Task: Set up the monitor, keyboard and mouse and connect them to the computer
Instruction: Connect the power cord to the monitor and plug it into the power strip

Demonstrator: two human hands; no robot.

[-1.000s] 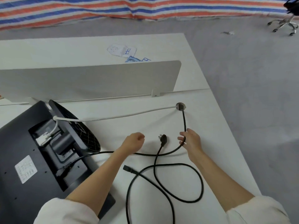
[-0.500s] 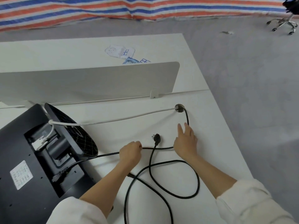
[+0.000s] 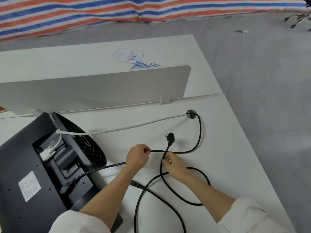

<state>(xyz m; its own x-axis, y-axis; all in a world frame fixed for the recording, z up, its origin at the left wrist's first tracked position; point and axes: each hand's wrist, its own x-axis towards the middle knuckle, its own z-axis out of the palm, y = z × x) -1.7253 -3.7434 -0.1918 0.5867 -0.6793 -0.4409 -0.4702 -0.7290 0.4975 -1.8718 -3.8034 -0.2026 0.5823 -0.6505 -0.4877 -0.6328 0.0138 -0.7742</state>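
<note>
**Sorting out the black cords on the desk**

Lying face down at the lower left of the frame: the monitor (image 3: pixel 33 174), with its round stand (image 3: pixel 80 142) sticking up. Already plugged into its back: a white cable (image 3: pixel 127 127) and a black cable (image 3: pixel 101 168). Both running to the cable hole (image 3: pixel 191 113) at the middle right of the desk (image 3: pixel 227 148). So part of the job looks done.

Still loose: a second black power cord (image 3: pixel 151 195), looping across the bottom middle. Its wall plug (image 3: pixel 170 137) lying free in the middle of the frame, in no socket. No keyboard, no mouse and no computer anywhere in view, so most of the job looks left to do.

Left hand (image 3: pixel 137 158), in the middle of the frame: fingers curled tight round the black cable, which comes out at both sides of the fist. Right hand (image 3: pixel 174 164), just beside it: fingertips pinching the loose power cord a little way below the plug. Plug just above the right hand, not touching it. Two black cords crossing right between the two hands.
</note>
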